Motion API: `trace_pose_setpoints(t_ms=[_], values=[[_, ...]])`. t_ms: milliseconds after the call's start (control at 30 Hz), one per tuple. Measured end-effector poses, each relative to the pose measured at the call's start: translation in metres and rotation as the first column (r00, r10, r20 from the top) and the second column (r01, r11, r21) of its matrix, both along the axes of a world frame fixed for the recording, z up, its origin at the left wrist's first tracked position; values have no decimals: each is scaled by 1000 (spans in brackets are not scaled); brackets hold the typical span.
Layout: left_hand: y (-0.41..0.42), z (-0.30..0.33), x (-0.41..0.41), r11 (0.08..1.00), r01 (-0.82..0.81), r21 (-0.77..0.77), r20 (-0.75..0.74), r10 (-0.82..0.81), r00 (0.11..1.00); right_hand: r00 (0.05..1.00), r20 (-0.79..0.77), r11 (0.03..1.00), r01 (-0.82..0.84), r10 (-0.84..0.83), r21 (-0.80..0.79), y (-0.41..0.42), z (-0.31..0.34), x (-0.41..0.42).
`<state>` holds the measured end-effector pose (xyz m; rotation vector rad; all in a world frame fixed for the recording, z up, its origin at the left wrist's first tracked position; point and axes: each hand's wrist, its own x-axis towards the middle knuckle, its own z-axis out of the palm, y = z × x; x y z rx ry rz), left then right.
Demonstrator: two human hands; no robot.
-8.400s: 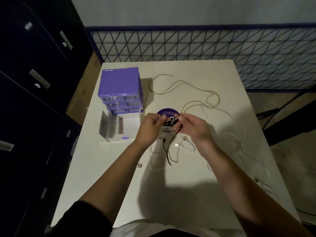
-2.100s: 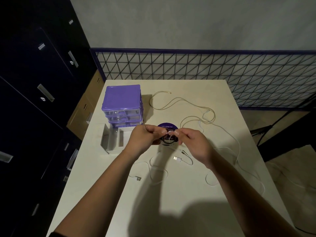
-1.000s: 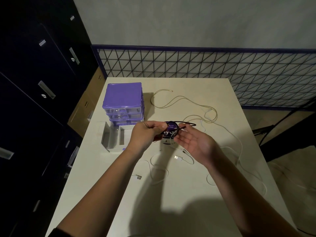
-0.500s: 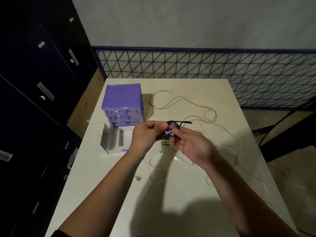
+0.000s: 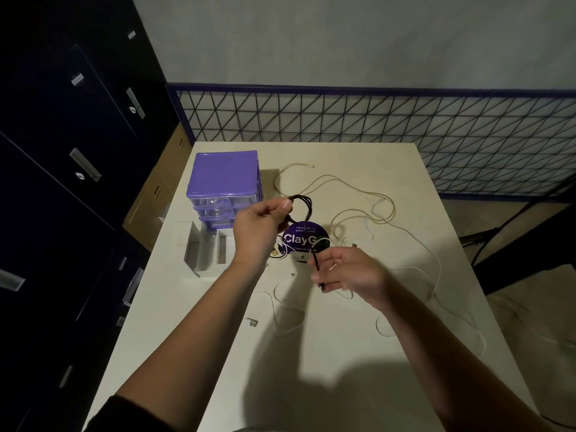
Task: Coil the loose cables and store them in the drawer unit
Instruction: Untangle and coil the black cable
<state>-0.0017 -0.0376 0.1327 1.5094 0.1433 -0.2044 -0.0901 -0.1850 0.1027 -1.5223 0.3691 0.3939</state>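
Pulled-out drawer [image 5: 208, 249] beside the drawer unit [image 5: 225, 183]: no cable visible inside. Left hand [image 5: 260, 230] pinches the black cable [image 5: 301, 203] coil above the surface [image 5: 327, 353]; right hand [image 5: 346, 272] pinches its tail. White cables [image 5: 402, 244] lie loose. Judged: early stage.
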Motion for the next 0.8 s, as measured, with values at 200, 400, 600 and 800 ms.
trace_pose_setpoints(t_ms=[200, 400, 600, 800], values=[[3, 3, 4, 1000, 17, -16, 15, -17, 1000, 1000, -11, 984, -24, 23, -179, 3, -2, -1], [-2, 4, -2, 996, 87, -2, 13, -87, 996, 990, 137, 989, 14, 6, -150, 10, 13, 13], [-2, 1, -6, 998, 58, -30, -6, -58, 998, 956, 243, 979, 190, -167, -76, 13, 19, 12], [3, -1, -8, 970, 240, 22, -27, -240, 971, 930, 204, 951, 310, -306, 12, 7, 21, 14]])
